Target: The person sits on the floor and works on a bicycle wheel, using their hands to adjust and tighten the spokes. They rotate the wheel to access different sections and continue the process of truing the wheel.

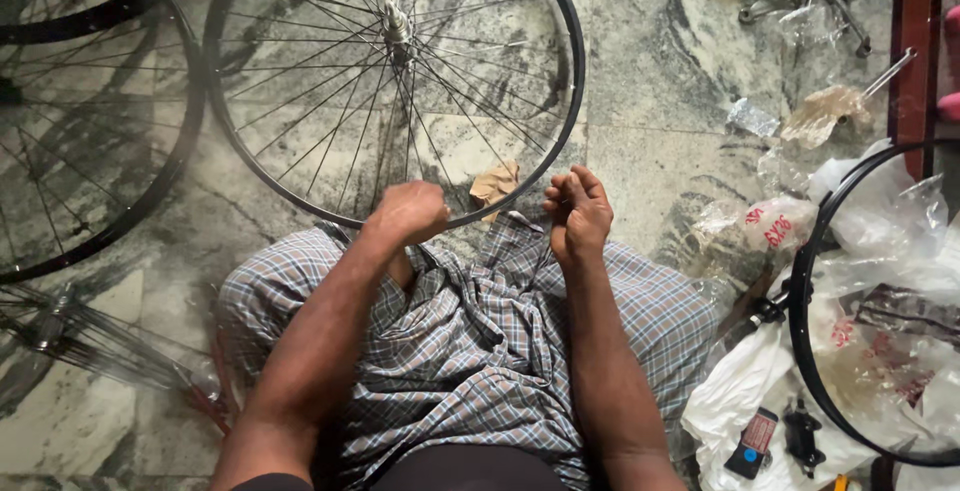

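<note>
Spoked bicycle wheel (395,81) lies flat on the marbled stone floor (650,81) just beyond the person's knees, its hub (397,23) toward the far side. By the look of it, it is light and stiff at the rim, with thin spokes that would bend if gripped; the rim is the place to take hold. Left hand (408,213) is curled into a fist right at the near rim; whether it actually grips the rim cannot be told. Right hand (577,213) hovers just right of the rim, fingers loosely bent, holding nothing visible. Other wheels (70,121) lie left; a bare black rim (805,281) rests on plastic bags (880,241) at right.
</note>
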